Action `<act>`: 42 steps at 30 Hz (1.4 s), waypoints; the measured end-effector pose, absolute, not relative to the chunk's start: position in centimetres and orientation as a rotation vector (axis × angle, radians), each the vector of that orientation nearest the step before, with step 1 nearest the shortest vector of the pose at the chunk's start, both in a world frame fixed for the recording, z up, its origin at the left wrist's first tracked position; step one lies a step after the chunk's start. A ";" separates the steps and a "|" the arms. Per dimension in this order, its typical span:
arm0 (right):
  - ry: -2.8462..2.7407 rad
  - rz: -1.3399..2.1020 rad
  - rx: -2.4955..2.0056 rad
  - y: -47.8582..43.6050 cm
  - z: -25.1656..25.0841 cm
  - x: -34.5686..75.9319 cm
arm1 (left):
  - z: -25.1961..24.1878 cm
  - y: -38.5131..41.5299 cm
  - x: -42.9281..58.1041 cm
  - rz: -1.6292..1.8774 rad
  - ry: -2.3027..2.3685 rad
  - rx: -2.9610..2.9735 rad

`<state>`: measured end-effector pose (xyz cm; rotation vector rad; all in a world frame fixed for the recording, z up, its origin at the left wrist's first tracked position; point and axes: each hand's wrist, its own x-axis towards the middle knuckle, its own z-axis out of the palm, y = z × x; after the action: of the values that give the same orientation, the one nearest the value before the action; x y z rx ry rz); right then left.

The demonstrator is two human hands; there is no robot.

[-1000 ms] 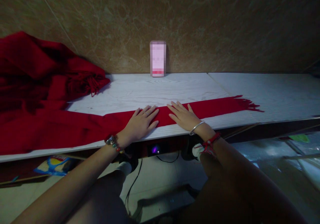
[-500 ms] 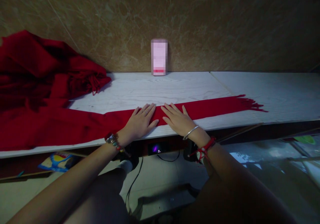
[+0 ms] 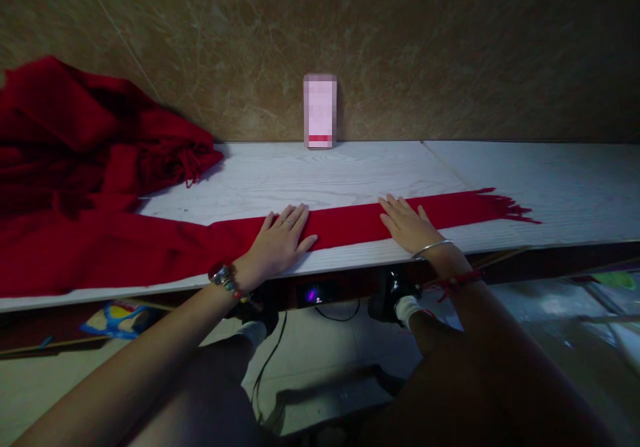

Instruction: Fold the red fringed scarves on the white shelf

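A red scarf (image 3: 345, 226) lies in a long flat strip along the white wood-grain tabletop (image 3: 280, 174). Its fringed end points right, and its left part widens into loose folds. My left hand (image 3: 280, 239) rests palm down on the strip, fingers stretched out. Further right, my right hand (image 3: 407, 226) also lies flat on the scarf, fingers extended, between the middle and the fringe. Neither hand grips the fabric. At the far left, a bunched heap of red fabric (image 3: 100, 127) with tangled fringe sits against the wall; whether it joins the strip I cannot tell.
A blurred-out pink phone-like object (image 3: 320, 110) leans upright on the marbled wall (image 3: 450, 47) behind the table. Below the table edge are a blue and yellow packet (image 3: 120, 318), a dark device with a purple light (image 3: 319, 295) and a black cable (image 3: 270, 360) on the floor.
My right hand has slid right along the scarf, away from my left hand, which has stayed in place. The strip lies much as before.
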<state>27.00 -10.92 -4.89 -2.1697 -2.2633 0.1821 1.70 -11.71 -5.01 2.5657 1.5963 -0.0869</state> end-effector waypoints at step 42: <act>-2.338 0.067 -1.884 -11.3 -4.8 22.6 | -4.8 -11.4 0.6 -0.124 1.831 2.386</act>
<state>22.62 -11.32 -4.77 -1.8842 -2.3382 0.0672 0.55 -11.43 -4.77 2.3856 1.8313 -0.1240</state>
